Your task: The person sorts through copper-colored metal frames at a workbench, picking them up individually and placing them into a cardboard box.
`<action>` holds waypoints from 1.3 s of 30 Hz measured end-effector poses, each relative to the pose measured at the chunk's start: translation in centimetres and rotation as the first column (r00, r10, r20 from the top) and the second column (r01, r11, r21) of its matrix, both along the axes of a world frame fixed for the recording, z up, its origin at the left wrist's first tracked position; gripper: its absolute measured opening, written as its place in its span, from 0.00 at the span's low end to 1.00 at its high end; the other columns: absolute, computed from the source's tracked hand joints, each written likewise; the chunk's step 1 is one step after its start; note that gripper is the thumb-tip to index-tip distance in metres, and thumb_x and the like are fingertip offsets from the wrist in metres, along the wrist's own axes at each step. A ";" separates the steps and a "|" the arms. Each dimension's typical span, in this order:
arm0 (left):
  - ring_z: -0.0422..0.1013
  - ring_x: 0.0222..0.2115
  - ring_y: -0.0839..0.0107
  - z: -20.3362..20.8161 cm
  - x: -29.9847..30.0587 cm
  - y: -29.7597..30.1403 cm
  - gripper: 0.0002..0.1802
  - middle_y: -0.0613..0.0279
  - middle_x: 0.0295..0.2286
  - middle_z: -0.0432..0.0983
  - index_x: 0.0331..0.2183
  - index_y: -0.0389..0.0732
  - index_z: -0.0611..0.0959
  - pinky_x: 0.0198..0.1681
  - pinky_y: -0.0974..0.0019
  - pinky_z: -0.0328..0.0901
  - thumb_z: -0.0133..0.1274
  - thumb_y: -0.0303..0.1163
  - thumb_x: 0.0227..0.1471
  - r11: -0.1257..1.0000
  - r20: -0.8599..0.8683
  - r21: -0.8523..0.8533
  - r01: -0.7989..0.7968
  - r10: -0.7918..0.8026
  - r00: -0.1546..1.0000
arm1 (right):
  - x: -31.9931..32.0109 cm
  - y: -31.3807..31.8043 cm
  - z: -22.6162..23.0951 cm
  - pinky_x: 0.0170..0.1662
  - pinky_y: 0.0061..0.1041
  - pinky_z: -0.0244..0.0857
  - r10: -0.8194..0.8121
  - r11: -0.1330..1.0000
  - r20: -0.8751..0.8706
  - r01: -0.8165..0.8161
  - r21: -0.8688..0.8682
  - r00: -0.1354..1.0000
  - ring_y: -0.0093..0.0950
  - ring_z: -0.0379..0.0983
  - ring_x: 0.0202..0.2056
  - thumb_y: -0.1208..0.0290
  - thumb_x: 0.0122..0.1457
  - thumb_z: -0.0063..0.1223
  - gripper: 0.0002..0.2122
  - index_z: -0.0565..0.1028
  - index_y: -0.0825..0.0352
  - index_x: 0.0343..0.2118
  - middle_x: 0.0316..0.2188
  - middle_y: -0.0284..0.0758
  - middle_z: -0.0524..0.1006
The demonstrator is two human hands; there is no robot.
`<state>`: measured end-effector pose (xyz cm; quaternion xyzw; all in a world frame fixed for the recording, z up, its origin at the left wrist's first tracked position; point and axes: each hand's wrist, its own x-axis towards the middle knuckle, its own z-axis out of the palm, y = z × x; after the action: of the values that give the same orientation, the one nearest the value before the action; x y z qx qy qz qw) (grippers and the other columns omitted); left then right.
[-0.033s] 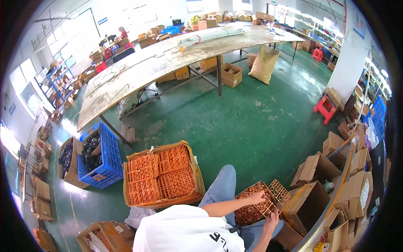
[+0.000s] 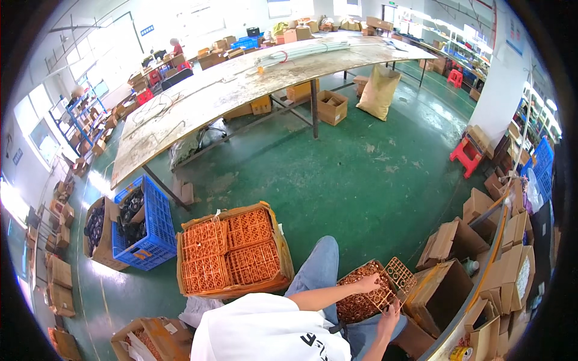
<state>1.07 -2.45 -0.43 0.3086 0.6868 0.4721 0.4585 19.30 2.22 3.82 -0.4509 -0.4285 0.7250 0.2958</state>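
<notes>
An orange-copper plastic moulded lattice frame (image 2: 402, 275) with ring shapes slants over a carton of loose copper-brown small parts (image 2: 354, 308) by my lap. My left hand (image 2: 368, 283) reaches across from the left, its fingers closed at the lattice's near left part. At the lower edge of the lattice, my right hand (image 2: 390, 317) grips it with fingers and thumb. The fingertips are small in view, and the exact parts under them are hard to make out. Left of my knee stands a large carton (image 2: 288, 265) with stacks of similar orange lattices (image 2: 253, 265).
Further left are a blue plastic crate (image 2: 150, 256) and a carton of dark parts (image 2: 96, 249). Open cartons (image 2: 439, 295) crowd my right side beside a curved table edge. A long worktable (image 2: 229, 96) stands ahead, with a red stool (image 2: 466, 156) at the right.
</notes>
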 end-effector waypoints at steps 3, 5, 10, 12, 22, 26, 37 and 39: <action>0.68 0.23 0.70 -0.1 0.2 -0.4 0.16 0.55 0.24 0.71 0.35 0.37 0.68 0.25 0.65 0.63 0.48 0.34 0.43 0.995 0.001 0.093 -0.046 0.046 0.999 | 0.1 0.1 0.0 0.55 0.26 0.51 -0.026 1.000 -0.108 0.024 -0.020 0.994 0.29 0.56 0.53 0.71 0.53 0.47 0.26 0.54 0.70 0.54 0.55 0.39 0.54; 0.68 0.22 0.71 -0.1 0.1 -0.4 0.16 0.58 0.23 0.71 0.37 0.37 0.68 0.25 0.67 0.62 0.48 0.33 0.43 0.995 0.069 0.099 -0.031 0.025 0.997 | 0.8 0.6 -0.1 0.56 0.26 0.50 -0.008 1.000 -0.170 0.003 -0.028 0.985 0.29 0.56 0.53 0.69 0.53 0.48 0.26 0.55 0.70 0.54 0.55 0.39 0.55; 0.64 0.19 0.79 0.2 -1.1 -1.5 0.08 0.64 0.21 0.71 0.29 0.38 0.73 0.19 0.74 0.60 0.47 0.30 0.43 0.990 0.323 0.122 0.065 -0.101 0.941 | 2.8 2.0 0.1 0.47 0.27 0.61 -0.081 0.904 -0.557 -0.174 -0.391 0.827 0.27 0.64 0.46 0.62 0.56 0.45 0.16 0.67 0.68 0.43 0.46 0.38 0.66; 0.64 0.18 0.79 2.4 -0.7 -1.9 0.08 0.64 0.21 0.71 0.29 0.37 0.73 0.17 0.74 0.60 0.47 0.29 0.43 0.987 0.304 0.083 0.139 -0.158 0.940 | 3.8 2.5 0.2 0.41 0.28 0.65 -0.077 0.882 -0.408 -0.128 -0.452 0.910 0.27 0.68 0.41 0.60 0.56 0.44 0.14 0.70 0.65 0.38 0.40 0.35 0.70; 0.64 0.16 0.78 4.7 -1.0 -3.7 0.18 0.65 0.19 0.70 0.25 0.37 0.76 0.17 0.74 0.58 0.56 0.43 0.42 0.942 0.157 0.037 0.334 -0.335 0.929 | 2.3 2.9 -0.9 0.27 0.18 0.68 -0.049 0.902 -0.086 0.007 -0.431 0.995 0.22 0.71 0.26 0.69 0.55 0.46 0.05 0.70 0.65 0.30 0.26 0.32 0.74; 0.63 0.16 0.80 4.2 -1.3 -4.2 0.22 0.67 0.18 0.69 0.23 0.39 0.76 0.17 0.75 0.56 0.51 0.51 0.45 0.955 0.351 0.099 0.278 -0.295 0.889 | 2.4 2.3 -0.8 0.26 0.19 0.67 -0.038 0.893 -0.111 -0.016 -0.450 0.993 0.20 0.70 0.23 0.69 0.54 0.47 0.04 0.69 0.63 0.29 0.25 0.31 0.74; 0.60 0.12 0.81 3.0 -1.0 -3.5 0.26 0.68 0.13 0.66 0.22 0.40 0.74 0.14 0.75 0.53 0.52 0.56 0.43 0.991 0.493 0.022 0.131 -0.125 0.861 | 2.3 1.9 -1.8 0.26 0.20 0.64 -0.035 0.875 -0.179 -0.056 -0.480 0.983 0.25 0.66 0.21 0.74 0.49 0.50 0.03 0.68 0.62 0.26 0.22 0.33 0.73; 0.60 0.12 0.80 3.1 -1.0 -3.2 0.28 0.68 0.12 0.64 0.25 0.38 0.72 0.14 0.75 0.55 0.53 0.57 0.41 0.991 0.276 -0.034 0.133 -0.119 0.954 | 2.1 1.6 -1.8 0.25 0.20 0.64 -0.048 0.878 -0.163 -0.036 -0.476 0.985 0.26 0.66 0.21 0.76 0.48 0.50 0.03 0.68 0.64 0.25 0.22 0.35 0.73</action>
<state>0.08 -5.70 2.71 0.2718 0.6081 0.4619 0.5857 21.40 3.84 2.02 -0.4478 -0.2082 0.8430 0.2133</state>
